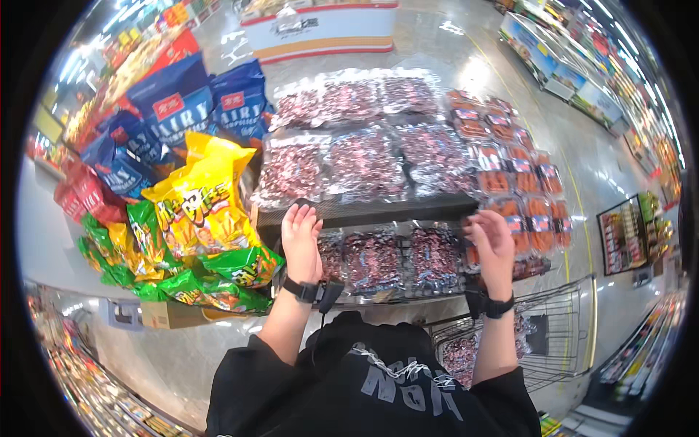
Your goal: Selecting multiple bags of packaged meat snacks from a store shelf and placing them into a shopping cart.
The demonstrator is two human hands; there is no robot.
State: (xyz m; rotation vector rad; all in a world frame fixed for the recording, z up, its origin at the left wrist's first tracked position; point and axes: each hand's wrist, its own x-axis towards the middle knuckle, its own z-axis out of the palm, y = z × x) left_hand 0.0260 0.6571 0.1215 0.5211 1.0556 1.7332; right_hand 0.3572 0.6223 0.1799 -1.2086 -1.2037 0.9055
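Observation:
My left hand (301, 242) is raised at the left end of a black textured ledge (364, 212), its fingers stretched out and nothing seen in them. At the ledge's other end is my right hand (491, 240), fingers loosely bent and apart, also with nothing visible in it. Beyond the ledge, clear packs (366, 162) of dark red pieces lie in rows. Similar packs (373, 256) sit on a lower level between my forearms. Whether either hand touches the ledge is hard to tell.
Yellow snack bags (207, 200), green bags (211, 290) and blue bags (171, 102) pile up at left. Orange-brown food trays (518, 182) stand right of the packs. A wire cart (561, 328) holding packs is at lower right. A white counter (317, 35) stands beyond.

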